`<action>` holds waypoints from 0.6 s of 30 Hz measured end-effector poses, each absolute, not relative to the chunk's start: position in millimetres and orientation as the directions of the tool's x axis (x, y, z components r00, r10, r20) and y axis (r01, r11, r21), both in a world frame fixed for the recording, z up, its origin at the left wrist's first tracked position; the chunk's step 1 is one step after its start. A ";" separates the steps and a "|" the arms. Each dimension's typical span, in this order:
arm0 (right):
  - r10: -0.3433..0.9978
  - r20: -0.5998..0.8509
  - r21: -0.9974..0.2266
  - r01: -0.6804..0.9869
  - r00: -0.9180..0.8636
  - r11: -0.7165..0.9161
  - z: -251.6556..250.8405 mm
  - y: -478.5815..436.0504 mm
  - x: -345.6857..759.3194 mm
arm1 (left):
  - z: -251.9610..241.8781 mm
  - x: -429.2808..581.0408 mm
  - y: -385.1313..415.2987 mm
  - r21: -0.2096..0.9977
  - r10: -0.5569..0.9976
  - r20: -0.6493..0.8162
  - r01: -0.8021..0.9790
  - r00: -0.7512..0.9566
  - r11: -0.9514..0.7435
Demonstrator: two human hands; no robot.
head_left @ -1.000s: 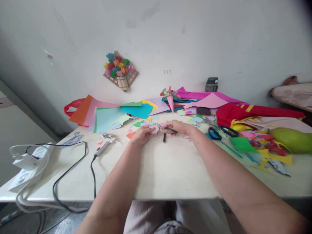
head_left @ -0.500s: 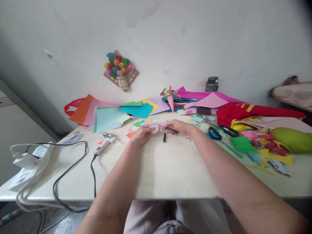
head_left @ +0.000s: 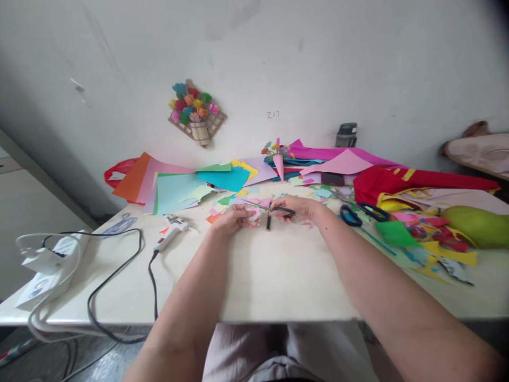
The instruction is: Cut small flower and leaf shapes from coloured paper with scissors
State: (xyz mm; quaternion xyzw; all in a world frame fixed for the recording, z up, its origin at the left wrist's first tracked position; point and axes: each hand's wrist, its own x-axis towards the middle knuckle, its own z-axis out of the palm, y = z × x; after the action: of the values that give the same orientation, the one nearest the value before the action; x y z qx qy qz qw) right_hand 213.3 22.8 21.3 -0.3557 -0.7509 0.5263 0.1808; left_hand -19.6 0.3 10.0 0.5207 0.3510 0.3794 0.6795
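Observation:
My left hand (head_left: 234, 218) is closed, pinching a small pink paper cutout (head_left: 254, 213) with some green on it. My right hand (head_left: 289, 207) grips a pair of small scissors (head_left: 283, 211) with dark handles, its fingers wrapped round them. Their thin blades point left, over the paper pieces and close to my left fingertips; I cannot tell whether they touch the cutout. Between my hands a short black pen (head_left: 268, 220) lies on the table. Small coloured paper scraps (head_left: 226, 200) are scattered just beyond my hands.
Left of my arms lie a white glue gun (head_left: 170, 234) with its cord and a power strip (head_left: 51, 270). Coloured sheets (head_left: 177, 193) line the back beside a pink paper cone (head_left: 279, 167). Larger blue-handled scissors (head_left: 350, 216) and a green balloon-like object (head_left: 477, 227) lie right.
The scissors in my right hand have shifted and tilted slightly, and more of the black pen shows between my hands. My left hand stays nearly in place with the cutout.

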 end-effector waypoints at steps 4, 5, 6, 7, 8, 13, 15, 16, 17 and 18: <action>0.724 -0.103 -0.911 0.358 -0.682 0.207 20.3 23.6 213.5 | 10.2 -20.1 -0.1 0.975 0.877 -0.083 -0.144 0.472 0.170; 0.725 -0.105 -0.908 0.363 -0.681 0.209 20.3 23.6 213.5 | 10.1 -20.2 0.0 0.975 0.877 -0.082 -0.144 0.473 0.169; 0.726 -0.109 -0.906 0.368 -0.679 0.209 20.5 23.3 213.4 | 9.9 -20.3 0.1 0.975 0.876 -0.082 -0.145 0.475 0.170; 0.726 -0.115 -0.906 0.372 -0.678 0.203 20.9 22.8 213.3 | 9.7 -20.4 0.2 0.975 0.875 -0.081 -0.146 0.478 0.170; 0.728 -0.119 -0.908 0.371 -0.675 0.195 21.3 22.1 213.1 | 9.5 -20.5 0.4 0.974 0.874 -0.081 -0.146 0.480 0.171; 0.751 -0.102 -0.914 0.360 -0.652 0.188 23.5 18.8 212.1 | 9.6 -20.9 1.0 0.976 0.877 -0.090 -0.132 0.472 0.172; 0.753 -0.101 -0.908 0.369 -0.651 0.198 24.2 18.6 211.8 | 10.1 -20.9 0.8 0.976 0.880 -0.097 -0.128 0.465 0.175; 0.752 -0.104 -0.906 0.374 -0.651 0.199 24.6 18.6 211.7 | 10.3 -20.9 0.7 0.976 0.881 -0.099 -0.129 0.463 0.177; 0.751 -0.109 -0.904 0.379 -0.651 0.196 25.0 18.6 211.7 | 10.5 -21.0 0.6 0.975 0.882 -0.098 -0.133 0.462 0.177; 0.751 -0.112 -0.905 0.379 -0.650 0.192 25.4 18.5 211.8 | 10.5 -21.0 0.5 0.975 0.882 -0.095 -0.136 0.461 0.177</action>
State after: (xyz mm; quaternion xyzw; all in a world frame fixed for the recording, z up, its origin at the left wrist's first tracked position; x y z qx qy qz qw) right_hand 211.8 18.5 25.4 -0.3764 -0.7504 0.5120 0.1819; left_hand -21.0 0.5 10.5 0.5203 0.3583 0.3754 0.6782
